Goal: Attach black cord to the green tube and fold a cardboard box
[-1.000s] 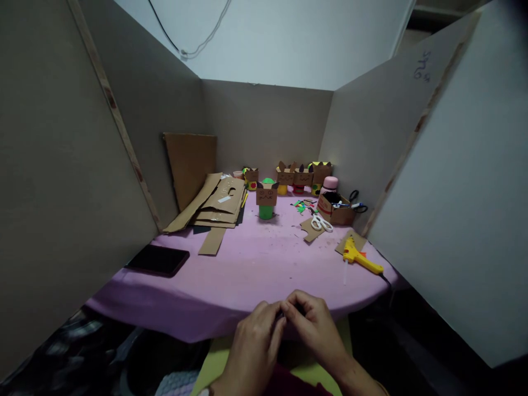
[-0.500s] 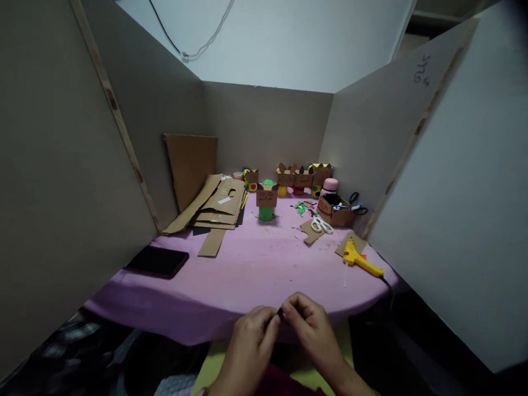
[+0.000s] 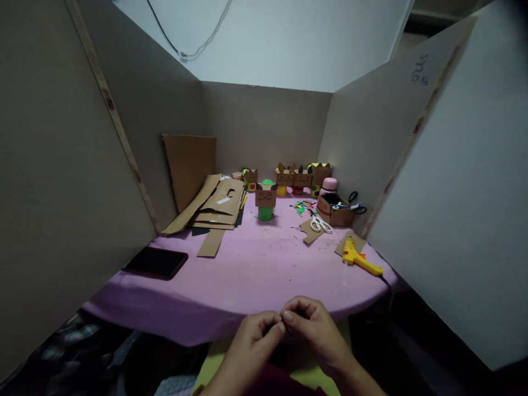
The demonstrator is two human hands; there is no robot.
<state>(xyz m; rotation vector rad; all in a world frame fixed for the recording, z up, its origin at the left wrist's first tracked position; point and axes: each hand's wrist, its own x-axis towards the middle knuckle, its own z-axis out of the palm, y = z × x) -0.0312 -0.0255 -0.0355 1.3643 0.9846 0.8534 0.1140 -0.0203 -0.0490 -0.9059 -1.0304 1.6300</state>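
Observation:
Close to the table's front edge, my left hand point(image 3: 258, 341) and my right hand point(image 3: 315, 330) meet fingertip to fingertip. Both are closed in a pinch around a small dark piece, now almost wholly hidden by the fingers; its kind is too small to tell. Farther back on the pink cloth point(image 3: 247, 275) stands a green figure with a cardboard cat face point(image 3: 265, 198) and dark ears, touched by neither hand.
At right lie a yellow glue gun point(image 3: 361, 261), white scissors point(image 3: 320, 224) on cardboard, and a cardboard box point(image 3: 336, 212) of tools. Left are a black tablet point(image 3: 157, 262) and stacked cardboard point(image 3: 218, 206). More cat-faced figures point(image 3: 303, 179) line the back; paper scraps point(image 3: 303, 208) lie before them.
My fingertips have drawn closer together, covering the small dark piece that showed between them before. Both hands sit slightly lower. The things on the table have stayed put.

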